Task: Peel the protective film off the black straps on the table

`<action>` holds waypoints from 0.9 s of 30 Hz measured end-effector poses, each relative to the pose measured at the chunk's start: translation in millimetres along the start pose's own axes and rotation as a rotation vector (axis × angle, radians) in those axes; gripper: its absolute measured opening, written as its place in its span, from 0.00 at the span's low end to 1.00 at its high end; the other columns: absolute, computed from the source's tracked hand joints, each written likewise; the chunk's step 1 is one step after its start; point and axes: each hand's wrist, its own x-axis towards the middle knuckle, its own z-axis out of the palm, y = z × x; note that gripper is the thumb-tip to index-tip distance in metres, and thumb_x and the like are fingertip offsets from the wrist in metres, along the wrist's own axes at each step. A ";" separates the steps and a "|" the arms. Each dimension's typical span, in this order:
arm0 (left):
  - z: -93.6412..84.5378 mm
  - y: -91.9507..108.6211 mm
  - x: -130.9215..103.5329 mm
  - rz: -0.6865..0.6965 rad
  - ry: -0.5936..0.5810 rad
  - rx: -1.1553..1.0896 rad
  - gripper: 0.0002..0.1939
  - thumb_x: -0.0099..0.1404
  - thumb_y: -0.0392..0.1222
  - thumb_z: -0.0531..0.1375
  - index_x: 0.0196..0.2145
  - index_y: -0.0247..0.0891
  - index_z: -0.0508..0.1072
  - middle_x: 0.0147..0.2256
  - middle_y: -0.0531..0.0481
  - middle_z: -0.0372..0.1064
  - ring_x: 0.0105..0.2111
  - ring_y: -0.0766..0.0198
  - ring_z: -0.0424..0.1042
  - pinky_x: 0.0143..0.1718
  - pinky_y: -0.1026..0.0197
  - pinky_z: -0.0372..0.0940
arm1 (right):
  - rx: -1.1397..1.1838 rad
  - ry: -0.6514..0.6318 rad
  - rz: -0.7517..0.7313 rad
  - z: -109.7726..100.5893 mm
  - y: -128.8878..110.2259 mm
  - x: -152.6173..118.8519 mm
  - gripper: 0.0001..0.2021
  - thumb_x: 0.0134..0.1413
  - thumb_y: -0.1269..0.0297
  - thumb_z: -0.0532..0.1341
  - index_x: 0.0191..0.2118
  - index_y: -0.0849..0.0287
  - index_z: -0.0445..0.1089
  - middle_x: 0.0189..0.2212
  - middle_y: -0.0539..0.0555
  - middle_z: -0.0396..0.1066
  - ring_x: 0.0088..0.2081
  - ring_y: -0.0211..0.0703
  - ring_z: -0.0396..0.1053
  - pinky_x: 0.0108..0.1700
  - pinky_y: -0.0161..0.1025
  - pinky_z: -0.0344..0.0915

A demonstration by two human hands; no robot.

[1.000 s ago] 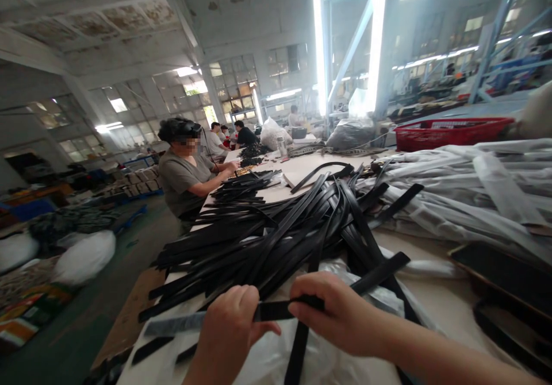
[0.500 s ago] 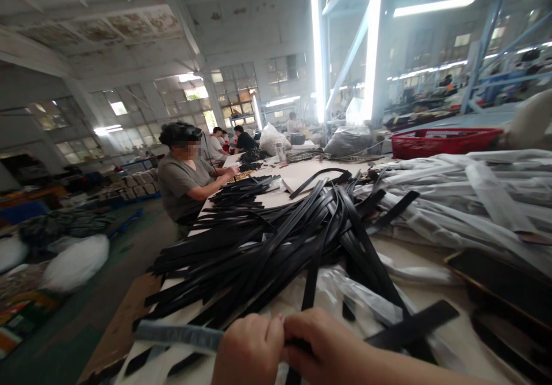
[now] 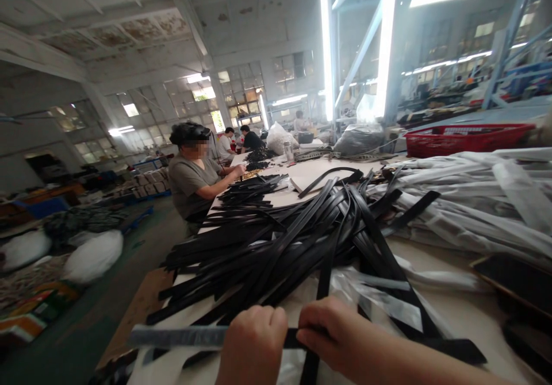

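Note:
My left hand (image 3: 255, 342) is closed around a dark strap whose left part, in a translucent sleeve (image 3: 179, 337), sticks out to the left. A short black stretch of the strap shows between my hands. Close by on the right, my right hand (image 3: 330, 330) pinches the black strap, fingers bent around it. Beyond both hands a large heap of black straps (image 3: 267, 247) covers the pale table (image 3: 457, 310). Clear plastic film (image 3: 379, 299) lies just past my right hand.
Straps in white wrapping (image 3: 466, 201) are piled at the right, below a red basket (image 3: 468, 139). A seated person (image 3: 194, 181) works at the table's left edge. Farther back are plastic bags (image 3: 360, 139) and a bottle (image 3: 288, 151).
My hands have moved apart, my right hand slightly rightward, so black strap now shows between them. The camera view has turned slightly left.

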 end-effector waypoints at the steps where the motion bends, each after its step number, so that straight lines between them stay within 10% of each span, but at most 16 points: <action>1: 0.5 5.8 0.2 0.030 0.006 -0.009 0.13 0.51 0.24 0.54 0.28 0.43 0.64 0.22 0.54 0.68 0.21 0.58 0.69 0.21 0.58 0.57 | 0.013 -0.016 -0.015 3.1 -0.8 -0.3 0.07 0.53 0.70 0.56 0.25 0.62 0.66 0.21 0.47 0.61 0.24 0.32 0.55 0.25 0.29 0.49; 5: -0.2 11.4 1.0 0.083 0.013 -0.108 0.09 0.53 0.30 0.58 0.31 0.43 0.66 0.25 0.53 0.71 0.24 0.58 0.71 0.23 0.57 0.61 | 0.063 -0.037 -0.046 4.4 0.2 1.8 0.07 0.50 0.73 0.57 0.23 0.62 0.62 0.20 0.46 0.59 0.24 0.31 0.54 0.25 0.29 0.49; 10: -7.3 -13.9 -0.7 -0.080 0.030 -0.133 0.33 0.56 0.43 0.63 0.57 0.34 0.59 0.52 0.38 0.68 0.51 0.48 0.67 0.49 0.51 0.63 | 0.029 0.045 -0.013 -11.1 5.8 7.3 0.09 0.55 0.68 0.56 0.25 0.62 0.66 0.19 0.46 0.60 0.22 0.32 0.55 0.25 0.29 0.50; 14: -10.5 -14.8 4.0 -0.302 -0.249 -0.320 0.03 0.60 0.34 0.58 0.33 0.40 0.69 0.33 0.50 0.73 0.36 0.58 0.72 0.35 0.59 0.65 | -0.013 0.024 -0.010 -11.7 4.6 4.7 0.08 0.56 0.67 0.56 0.27 0.62 0.68 0.20 0.47 0.62 0.23 0.32 0.57 0.25 0.29 0.50; 16: -9.3 -12.5 7.0 -0.391 -0.311 -0.344 0.10 0.64 0.36 0.55 0.24 0.41 0.66 0.26 0.51 0.71 0.30 0.60 0.72 0.30 0.60 0.61 | 0.008 -0.044 0.023 -11.2 4.7 1.9 0.07 0.56 0.66 0.56 0.29 0.61 0.68 0.20 0.47 0.63 0.22 0.32 0.58 0.24 0.29 0.50; 27: -11.4 -7.3 5.9 -0.237 -0.092 -0.144 0.13 0.65 0.38 0.54 0.22 0.42 0.65 0.23 0.50 0.69 0.27 0.57 0.69 0.28 0.57 0.54 | 0.068 -0.116 0.050 -10.9 5.1 4.5 0.13 0.59 0.66 0.53 0.23 0.60 0.58 0.16 0.45 0.57 0.18 0.29 0.53 0.19 0.27 0.48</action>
